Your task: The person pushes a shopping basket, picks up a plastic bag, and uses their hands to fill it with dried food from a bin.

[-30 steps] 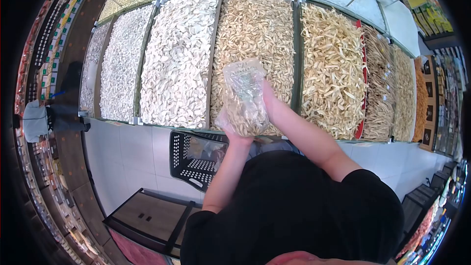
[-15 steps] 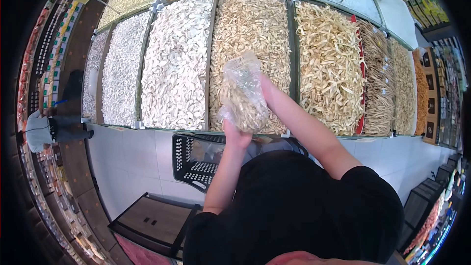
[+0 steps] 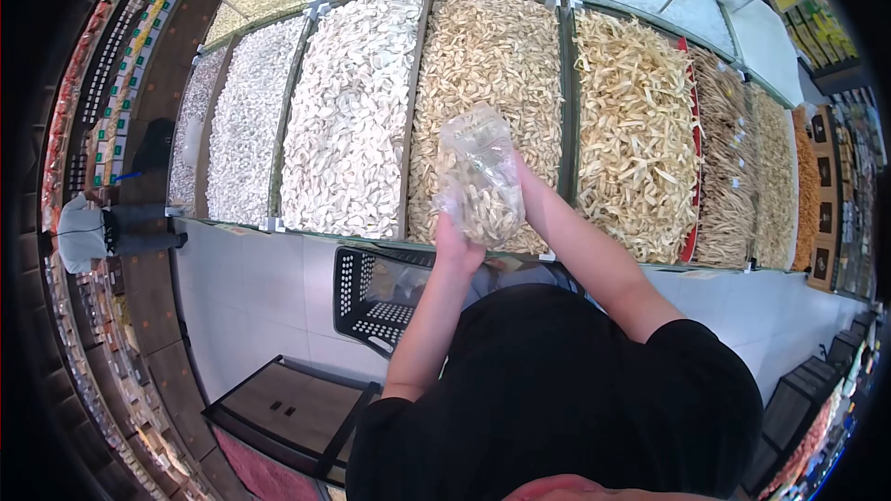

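Note:
A clear plastic bag (image 3: pixel 478 153) hangs over the near part of a bin of tan dried slices (image 3: pixel 492 46). Similar tan pieces fill its lower part. My left hand (image 3: pixel 457 246) is closed on the bag's lower left side, with thumb and fingers partly covered by the film. At the right edge of the bag, my right hand (image 3: pixel 522 174) grips it; most of those fingers are hidden behind the crumpled plastic. The upper end of the bag is bunched and points away from me.
White dried slices (image 3: pixel 348 121) fill the bin to the left, pale yellow strips (image 3: pixel 636 121) the one to the right. Below the counter edge stands a black perforated basket (image 3: pixel 371 301). A dark low table (image 3: pixel 292 413) is at lower left. Another person (image 3: pixel 88 232) is at far left.
The view has shifted slightly, so the bins sit further right. Both hands still hold the bag, and the pieces inside look more gathered at its lower end.

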A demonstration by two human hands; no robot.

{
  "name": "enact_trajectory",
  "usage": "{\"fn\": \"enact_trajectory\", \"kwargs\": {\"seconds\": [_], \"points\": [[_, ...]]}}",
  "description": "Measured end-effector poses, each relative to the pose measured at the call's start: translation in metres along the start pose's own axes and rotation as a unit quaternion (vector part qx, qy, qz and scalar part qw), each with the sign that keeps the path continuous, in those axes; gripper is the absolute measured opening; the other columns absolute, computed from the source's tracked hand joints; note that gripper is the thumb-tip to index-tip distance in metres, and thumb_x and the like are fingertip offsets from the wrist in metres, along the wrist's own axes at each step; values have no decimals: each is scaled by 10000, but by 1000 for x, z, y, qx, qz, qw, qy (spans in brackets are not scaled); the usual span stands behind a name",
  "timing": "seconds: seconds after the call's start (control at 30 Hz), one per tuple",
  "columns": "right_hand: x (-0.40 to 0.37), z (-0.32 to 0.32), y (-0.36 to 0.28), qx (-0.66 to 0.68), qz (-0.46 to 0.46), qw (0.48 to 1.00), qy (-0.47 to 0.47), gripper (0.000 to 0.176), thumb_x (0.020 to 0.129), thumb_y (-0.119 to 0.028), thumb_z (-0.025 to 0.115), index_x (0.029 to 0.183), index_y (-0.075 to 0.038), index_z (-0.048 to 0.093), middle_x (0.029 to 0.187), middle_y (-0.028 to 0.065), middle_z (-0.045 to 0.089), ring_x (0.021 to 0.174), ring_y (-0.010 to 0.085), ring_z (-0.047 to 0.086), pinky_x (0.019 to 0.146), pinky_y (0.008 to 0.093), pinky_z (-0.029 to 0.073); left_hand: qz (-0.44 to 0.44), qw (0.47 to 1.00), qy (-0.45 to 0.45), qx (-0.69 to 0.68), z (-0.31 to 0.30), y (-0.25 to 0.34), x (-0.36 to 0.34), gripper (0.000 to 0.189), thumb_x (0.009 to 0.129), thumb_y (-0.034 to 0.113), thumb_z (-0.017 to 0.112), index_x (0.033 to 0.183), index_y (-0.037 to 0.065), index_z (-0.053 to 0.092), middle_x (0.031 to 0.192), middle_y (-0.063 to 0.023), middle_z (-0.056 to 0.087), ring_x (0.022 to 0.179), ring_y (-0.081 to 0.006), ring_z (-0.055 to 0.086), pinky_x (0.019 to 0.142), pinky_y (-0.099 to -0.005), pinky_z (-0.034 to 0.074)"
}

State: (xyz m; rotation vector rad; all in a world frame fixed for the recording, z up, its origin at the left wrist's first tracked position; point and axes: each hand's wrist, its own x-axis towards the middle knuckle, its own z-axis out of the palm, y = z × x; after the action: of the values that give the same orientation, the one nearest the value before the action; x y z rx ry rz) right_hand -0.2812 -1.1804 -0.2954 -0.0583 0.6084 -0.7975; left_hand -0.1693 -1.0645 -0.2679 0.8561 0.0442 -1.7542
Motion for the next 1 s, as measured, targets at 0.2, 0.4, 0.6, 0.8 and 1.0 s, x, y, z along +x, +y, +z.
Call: {"fn": "enact_trajectory", "kwargs": {"seconds": [0.2,0.4,0.6,0.8,1.0], "points": [[1,-7,-1,-15,-9,1000,-9,476,1075,-426,430,1195,-17,641,1039,159,710,878,298,729,745,420,636,-14,1000,1,7,-2,0,3,552,1081,450,378,1475,76,476,1423,-122,578,1285,-313,581,1088,-502,477],[-8,-1,-1,-8,-16,1000,4,463,1075,-422,425,1200,-34,645,1037,152,708,874,305,721,735,426,630,-11,1000,4,8,-2,-1,2,569,1076,460,384,1490,78,460,1441,-125,562,1306,-315,566,1100,-500,466],[-6,0,-4,8,-24,1000,10,488,1069,-437,403,1202,-36,646,1052,150,708,900,305,719,752,443,624,-8,999,27,19,10,-1,-3,570,1077,457,368,1498,82,449,1464,-122,542,1330,-314,544,1111,-497,456],[-11,-10,2,76,-23,997,8,526,1049,-485,415,1207,-39,645,1072,151,706,918,305,712,783,456,617,-25,999,24,21,0,-7,-3,594,1080,479,332,1506,78,434,1474,-128,534,1342,-328,534,1118,-503,448],[-16,-11,3,91,-13,995,28,554,1035,-528,416,1179,-46,646,1058,152,701,920,317,704,800,470,609,-20,1000,8,18,-6,-14,-4,623,1080,501,317,1519,68,413,1491,-139,518,1347,-338,530,1118,-507,447]]}}
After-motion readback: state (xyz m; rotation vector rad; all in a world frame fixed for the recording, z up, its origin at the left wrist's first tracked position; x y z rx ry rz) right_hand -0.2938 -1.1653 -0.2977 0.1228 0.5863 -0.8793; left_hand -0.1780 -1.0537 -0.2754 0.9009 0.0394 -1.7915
